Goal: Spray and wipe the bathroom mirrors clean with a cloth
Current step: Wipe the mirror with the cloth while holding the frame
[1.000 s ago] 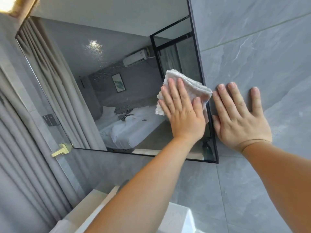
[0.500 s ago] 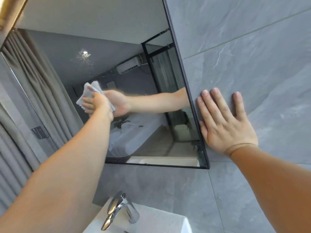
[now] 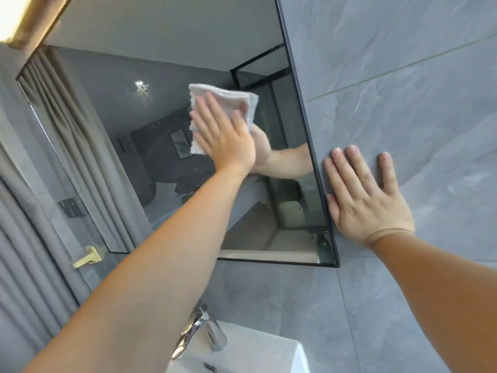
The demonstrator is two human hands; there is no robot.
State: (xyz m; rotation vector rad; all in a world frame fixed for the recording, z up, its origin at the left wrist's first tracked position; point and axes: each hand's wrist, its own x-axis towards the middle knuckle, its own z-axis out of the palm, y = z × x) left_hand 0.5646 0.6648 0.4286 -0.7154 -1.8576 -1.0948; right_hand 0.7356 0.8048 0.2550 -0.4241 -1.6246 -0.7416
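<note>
A black-framed mirror [image 3: 150, 162] hangs on the grey tiled wall and reflects a bedroom. My left hand [image 3: 226, 141] presses a folded white cloth [image 3: 228, 99] flat against the glass in the mirror's upper right part, fingers straight and spread over the cloth. My right hand [image 3: 368, 203] lies flat on the wall tile just right of the mirror's frame, fingers straight, holding nothing. No spray bottle is in view.
A chrome faucet [image 3: 199, 332] and a white basin [image 3: 252, 354] sit below the mirror. Grey curtains [image 3: 24, 265] hang at the left beside a brass door handle [image 3: 87, 258]. A lit wall lamp [image 3: 13, 20] glows at the top left.
My left hand has swept the cloth back from the mirror's left side toward the right and higher up. My right hand stays on the wall tile.
</note>
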